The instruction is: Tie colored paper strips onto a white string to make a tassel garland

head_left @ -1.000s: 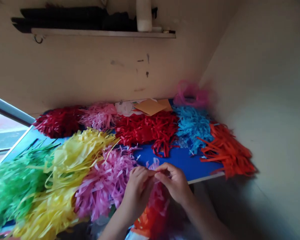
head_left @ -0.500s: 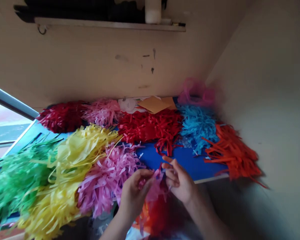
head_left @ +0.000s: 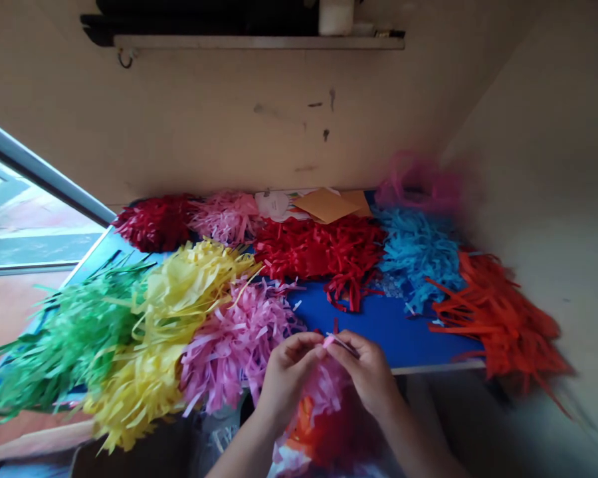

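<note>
In the middle of the head view, my left hand (head_left: 288,375) and my right hand (head_left: 369,375) meet at the fingertips, both closed in a pinch. Between them is the top of a pink tissue paper tassel (head_left: 326,392), with its strips hanging below. A thin, straight sliver (head_left: 346,344) shows along my right fingers; I cannot tell what it is. Under the tassel is a blurred heap of orange and red paper fringe (head_left: 336,431). Nearest my left hand, a pile of pink-lilac paper strips (head_left: 244,338) lies on the blue table (head_left: 359,325).
Yellow (head_left: 179,292) and green fringe (head_left: 90,325) lie at left. Red fringe (head_left: 319,249), blue fringe (head_left: 421,259) and orange fringe (head_left: 508,318) spread across the back and right. Brown envelopes (head_left: 326,205) lie by the wall. A shelf (head_left: 259,42) hangs above.
My right hand's fingers, raised and apart from the left before, have come down to pinch the pink paper beside the left fingertips. The whole view has shifted, with the table now further right.
</note>
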The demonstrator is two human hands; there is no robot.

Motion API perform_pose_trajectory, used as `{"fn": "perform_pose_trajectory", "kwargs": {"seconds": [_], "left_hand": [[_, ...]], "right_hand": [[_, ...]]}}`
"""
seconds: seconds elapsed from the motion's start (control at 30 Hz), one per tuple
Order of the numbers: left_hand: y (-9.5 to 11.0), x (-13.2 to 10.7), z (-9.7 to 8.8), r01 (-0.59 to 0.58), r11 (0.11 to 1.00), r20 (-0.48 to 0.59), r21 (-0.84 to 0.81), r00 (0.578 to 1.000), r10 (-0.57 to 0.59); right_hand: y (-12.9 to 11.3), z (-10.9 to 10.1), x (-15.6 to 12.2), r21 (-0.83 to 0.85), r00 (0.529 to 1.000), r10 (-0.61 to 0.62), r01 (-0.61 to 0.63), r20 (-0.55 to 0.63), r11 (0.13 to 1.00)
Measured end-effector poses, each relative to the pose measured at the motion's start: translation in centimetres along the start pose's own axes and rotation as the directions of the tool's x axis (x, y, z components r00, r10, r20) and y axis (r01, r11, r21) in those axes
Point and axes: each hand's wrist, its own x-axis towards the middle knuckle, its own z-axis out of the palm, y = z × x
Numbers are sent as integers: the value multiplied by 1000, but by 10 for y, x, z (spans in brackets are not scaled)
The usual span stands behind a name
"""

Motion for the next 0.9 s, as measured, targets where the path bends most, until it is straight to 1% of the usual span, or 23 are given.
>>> {"fn": "perform_pose_trajectory", "kwargs": {"seconds": [0.03,0.07,0.1,0.13,0.2,0.23,0.27,0.3,0.33,0.37,0.4,0.43,0.47,0.5,0.53,0.57,0.6,0.67,0.7,0.73,0.77,0.83,0.9], "left_hand": [[-2,0,0,-28,999,-8,24,1000,28],[-3,0,-1,-79,994,-22,76,997,80],[-5,-1,-1,-150,976,-31,155,987,157],[-6,-2,-2,-235,939,-32,249,968,250],[-7,-4,-2,-389,824,9,413,906,423],[-6,-5,-3,-434,778,35,453,881,471],[-4,-5,-4,-451,763,55,463,874,483],[-2,-6,-4,-437,782,64,445,886,459],[0,-6,-5,-391,829,71,399,915,397],[3,-6,-6,-311,894,88,323,950,299],[6,-6,-7,-198,954,122,226,977,174],[8,-5,-8,-65,990,170,122,984,44],[9,-4,-9,62,998,223,27,972,-66],[9,-3,-10,157,987,265,-46,954,-140],[8,-3,-10,202,975,284,-90,944,-169],[6,-2,-9,197,975,279,-104,947,-162],[4,-2,-9,155,984,256,-90,958,-127],[-1,-1,-7,28,1000,217,-2,976,-27],[-3,-1,-6,-19,998,205,52,979,8],[-4,-1,-6,-39,995,194,90,981,21],[-4,0,-6,-30,995,176,99,984,12],[-1,0,-6,58,998,125,36,990,-62],[5,0,-6,168,985,103,-43,981,-163]], "right_hand": [[1,0,0,-36,999,-30,29,-11,999],[3,1,-1,-74,997,-70,68,-30,995],[5,2,-1,-111,992,-118,112,-52,987],[7,3,-2,-146,983,-168,156,-77,977],[11,3,-2,-194,963,-246,223,-108,955],[12,2,-2,-203,957,-268,243,-108,949],[12,0,-2,-203,957,-276,253,-92,946],[12,-2,-1,-193,960,-273,256,-64,947],[11,-5,0,-173,964,-263,254,-29,952],[10,-7,2,-143,969,-247,246,13,959],[8,-9,3,-107,973,-221,227,59,968],[6,-10,3,-66,978,-182,189,103,980],[4,-11,4,-25,981,-131,136,141,990],[3,-10,4,9,983,-78,78,166,997],[2,-10,4,29,985,-36,31,171,999],[1,-8,5,33,988,-12,7,154,999],[1,-7,5,22,993,-11,8,119,1000],[3,-6,6,-33,998,-54,55,32,998],[4,-6,7,-58,998,-69,69,3,996],[5,-7,7,-66,998,-64,63,-7,996],[6,-9,6,-65,999,-46,46,-4,997],[5,-12,4,-86,999,-28,30,18,996],[2,-14,0,-168,996,-87,89,19,982]]}}
